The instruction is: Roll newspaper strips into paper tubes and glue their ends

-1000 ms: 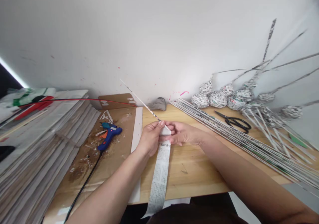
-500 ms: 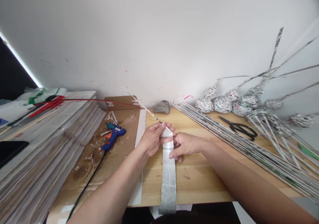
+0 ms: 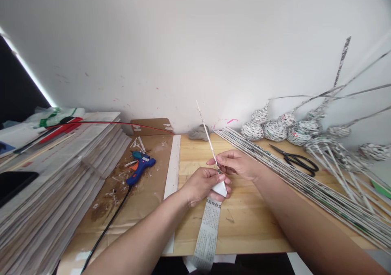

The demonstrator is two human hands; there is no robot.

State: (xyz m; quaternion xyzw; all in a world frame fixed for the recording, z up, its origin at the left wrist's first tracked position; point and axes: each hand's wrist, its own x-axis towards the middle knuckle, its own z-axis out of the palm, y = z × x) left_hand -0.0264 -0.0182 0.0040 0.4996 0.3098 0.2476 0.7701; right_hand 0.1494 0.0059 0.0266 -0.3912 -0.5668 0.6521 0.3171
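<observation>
A newspaper strip (image 3: 208, 226) hangs from my hands down over the table's front edge. Its upper end is wound into a thin paper tube (image 3: 209, 138) that points up and slightly left. My left hand (image 3: 203, 185) is closed on the strip where it folds into the tube, thumb pressed on top. Just above it, my right hand (image 3: 233, 164) pinches the lower part of the tube between thumb and fingers. The fold itself is partly hidden by my left fingers.
At left stand a tall stack of paper (image 3: 100, 157) and a blue glue gun (image 3: 140, 168) on stained cardboard. To the right lie several rolled paper sticks (image 3: 281, 177), black scissors (image 3: 297, 161) and woven paper gourds (image 3: 275, 130). A grey lump (image 3: 197, 133) sits by the wall.
My right hand has moved from the strip up to the tube. My left hand has shifted lower and right. The tube has swung from leaning left to nearly upright.
</observation>
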